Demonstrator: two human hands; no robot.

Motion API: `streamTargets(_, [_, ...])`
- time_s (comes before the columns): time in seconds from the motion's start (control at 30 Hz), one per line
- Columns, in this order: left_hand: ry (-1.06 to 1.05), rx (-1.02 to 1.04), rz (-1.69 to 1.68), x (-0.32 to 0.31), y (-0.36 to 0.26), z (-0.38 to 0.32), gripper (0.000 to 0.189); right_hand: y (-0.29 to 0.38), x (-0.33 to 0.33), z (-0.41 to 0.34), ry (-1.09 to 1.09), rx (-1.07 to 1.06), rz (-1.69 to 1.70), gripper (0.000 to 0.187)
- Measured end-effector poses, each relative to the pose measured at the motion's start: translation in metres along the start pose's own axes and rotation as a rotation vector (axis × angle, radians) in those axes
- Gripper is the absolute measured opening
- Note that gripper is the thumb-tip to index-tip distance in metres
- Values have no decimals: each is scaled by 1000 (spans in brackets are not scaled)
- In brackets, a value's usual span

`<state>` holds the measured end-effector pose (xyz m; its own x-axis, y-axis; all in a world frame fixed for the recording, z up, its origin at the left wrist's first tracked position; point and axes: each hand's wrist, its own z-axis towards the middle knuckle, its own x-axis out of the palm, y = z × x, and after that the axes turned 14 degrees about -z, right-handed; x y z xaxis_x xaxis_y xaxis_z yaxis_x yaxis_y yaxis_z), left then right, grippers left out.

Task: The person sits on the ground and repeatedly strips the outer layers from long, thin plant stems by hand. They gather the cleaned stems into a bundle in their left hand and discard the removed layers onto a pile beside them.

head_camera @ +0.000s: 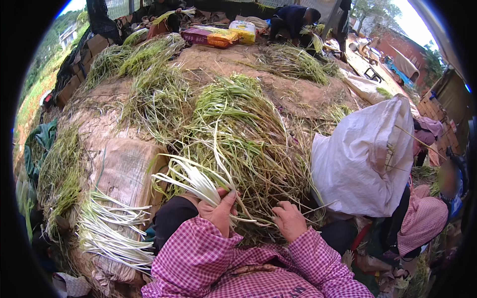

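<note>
My left hand [220, 210] is closed round a bunch of long white stalks [197, 182], whose pale ends fan out to the upper left. A few thin stems run from its fingers toward my right hand [288, 219]. The right hand has bent fingers near the tips of these stems; whether it grips one is unclear. In front of both hands lies a large heap of green and brown stalks with leaves [242, 138]. Cleaned white stalks [115, 231] lie in rows at the lower left, on and beside a wrapped block [126, 167].
A white woven sack [365, 156] stands close on the right, with a person in checked clothing [421, 219] beside it. More green heaps [298, 63] lie farther off. Two people work at the back, near printed bags [208, 36]. Cartons [97, 44] line the left edge.
</note>
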<state>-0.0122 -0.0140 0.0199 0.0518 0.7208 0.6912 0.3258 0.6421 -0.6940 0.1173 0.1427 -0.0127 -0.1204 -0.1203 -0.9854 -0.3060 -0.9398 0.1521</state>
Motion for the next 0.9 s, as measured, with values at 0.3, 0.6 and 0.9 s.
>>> streamTargets(0.3, [55, -129, 35, 4, 10, -6, 9, 66, -22, 64, 9, 319, 1628, 10])
streamTargets(0.6, [64, -333, -164, -10, 4, 5, 12, -46, -26, 60, -465, 551, 1785, 3])
streamTargets(0.9, [-23, -148, 41, -8, 2, 3, 18, -61, -59, 61, -558, 448, 1383, 4])
